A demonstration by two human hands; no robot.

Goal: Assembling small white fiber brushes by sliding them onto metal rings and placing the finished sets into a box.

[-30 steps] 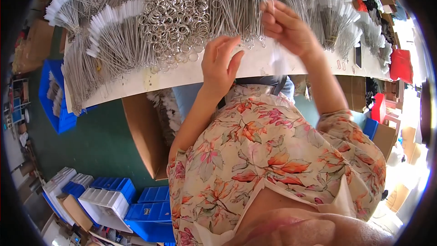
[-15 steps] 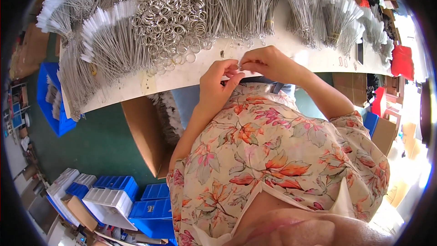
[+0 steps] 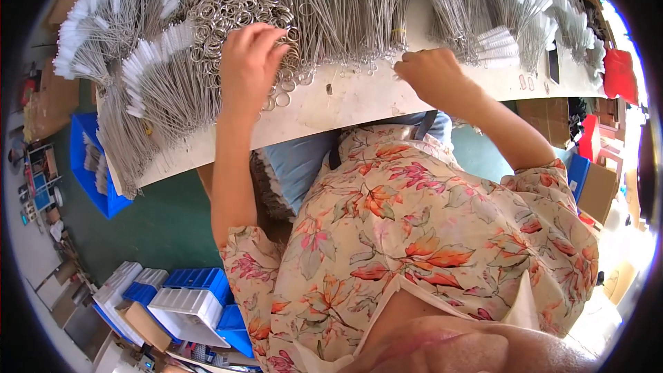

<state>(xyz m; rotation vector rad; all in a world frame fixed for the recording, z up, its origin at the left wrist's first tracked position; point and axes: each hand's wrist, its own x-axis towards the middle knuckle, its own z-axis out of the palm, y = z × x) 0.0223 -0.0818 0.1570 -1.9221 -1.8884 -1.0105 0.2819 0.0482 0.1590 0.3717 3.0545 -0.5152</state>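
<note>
My left hand [image 3: 250,62] is over the heap of silver split rings [image 3: 235,10]. Its fingers are bent but a little apart, and I see nothing held between them. To the right, my right hand [image 3: 434,72] is closed at the front of the wire brushes [image 3: 359,21], its fingertips beside the brushes' looped wire ends. Whatever it pinches is too small or hidden to make out. Just beyond this hand, a small fan of white brush heads [image 3: 497,47] lies across the wire stems.
More brush bundles [image 3: 173,69] cover the left of the white table [image 3: 311,112]. A blue bin [image 3: 86,166] stands below its left edge. Blue and white crates [image 3: 186,311] are stacked on the green floor [image 3: 152,228]. Something red [image 3: 620,76] is at the far right.
My hands were together at the table's front edge and have parted. The left went left to the rings, the right rightward to the brushes. A fan of brush heads now shows beyond my right hand.
</note>
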